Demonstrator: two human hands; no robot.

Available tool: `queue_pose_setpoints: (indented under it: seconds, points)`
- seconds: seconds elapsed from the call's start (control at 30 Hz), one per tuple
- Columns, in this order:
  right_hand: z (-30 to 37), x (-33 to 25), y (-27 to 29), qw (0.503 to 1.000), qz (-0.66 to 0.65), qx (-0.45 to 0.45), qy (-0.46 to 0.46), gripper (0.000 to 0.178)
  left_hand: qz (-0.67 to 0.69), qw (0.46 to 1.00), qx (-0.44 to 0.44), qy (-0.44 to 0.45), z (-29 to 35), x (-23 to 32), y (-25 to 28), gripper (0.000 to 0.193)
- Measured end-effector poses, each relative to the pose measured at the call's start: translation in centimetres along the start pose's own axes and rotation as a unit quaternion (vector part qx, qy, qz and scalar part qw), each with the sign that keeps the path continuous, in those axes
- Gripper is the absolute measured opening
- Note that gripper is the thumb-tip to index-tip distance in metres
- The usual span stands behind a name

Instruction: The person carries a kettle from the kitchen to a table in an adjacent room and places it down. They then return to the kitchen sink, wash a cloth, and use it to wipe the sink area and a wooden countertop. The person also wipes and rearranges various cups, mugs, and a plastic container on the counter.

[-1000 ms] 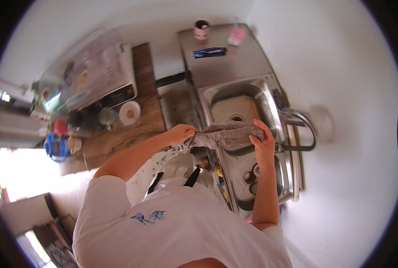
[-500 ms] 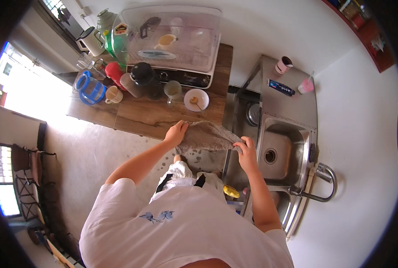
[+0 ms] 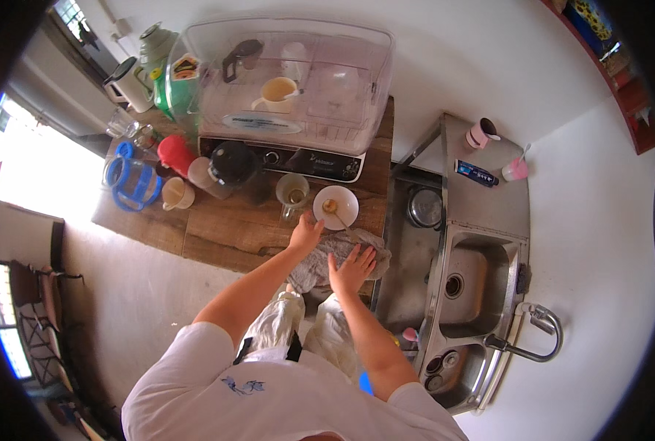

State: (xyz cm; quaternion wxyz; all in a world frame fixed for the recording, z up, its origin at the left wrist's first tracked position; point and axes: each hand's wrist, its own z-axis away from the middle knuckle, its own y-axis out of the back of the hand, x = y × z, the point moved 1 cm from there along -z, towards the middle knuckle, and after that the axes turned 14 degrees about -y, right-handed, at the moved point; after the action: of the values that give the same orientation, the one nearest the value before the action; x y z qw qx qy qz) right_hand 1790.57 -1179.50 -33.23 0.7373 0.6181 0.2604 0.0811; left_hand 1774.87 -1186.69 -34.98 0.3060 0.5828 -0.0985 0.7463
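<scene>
A grey-brown cloth (image 3: 314, 269) lies rumpled over the front edge of the wooden table. My right hand (image 3: 352, 270) rests flat on it with the fingers spread. My left hand (image 3: 307, 234) is at the cloth's far left side, fingers loosely extended and apart, holding nothing I can see. Its fingertips come close to a white bowl (image 3: 347, 200); whether they touch it I cannot tell. A spoon (image 3: 330, 206) sits in the bowl, its handle reaching over the rim toward the cloth. Just left of the bowl stands a glass mug (image 3: 295, 184).
Behind is a white appliance with a clear domed lid (image 3: 327, 81). A dark-lidded jar (image 3: 233, 163), a red container (image 3: 175, 153), a beige cup (image 3: 177, 193) and a blue-handled jug (image 3: 140, 184) stand left. To the right is a steel sink (image 3: 474, 283) with a curved faucet (image 3: 548, 345).
The cloth, earlier held stretched between both hands before the table, now lies on the table edge. My right hand has let go of its corner, moved left and flattened on it.
</scene>
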Motion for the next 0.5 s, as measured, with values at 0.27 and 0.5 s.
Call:
queue_pose_setpoints:
  seconds: [0.27, 0.5]
  points:
    - [-13.0, 1.1, 0.6, 0.993, 0.046, 0.010, 0.105, 0.068, 0.219, 0.971, -0.019, 0.092, -1.6, 2.2, -2.2, 0.061]
    - [-31.8, -2.3, 0.0, 0.971, 0.048, -0.037, 0.232, 0.058, 0.305, 0.949, 0.016, 0.079, 0.6, 5.3, -2.2, 0.064]
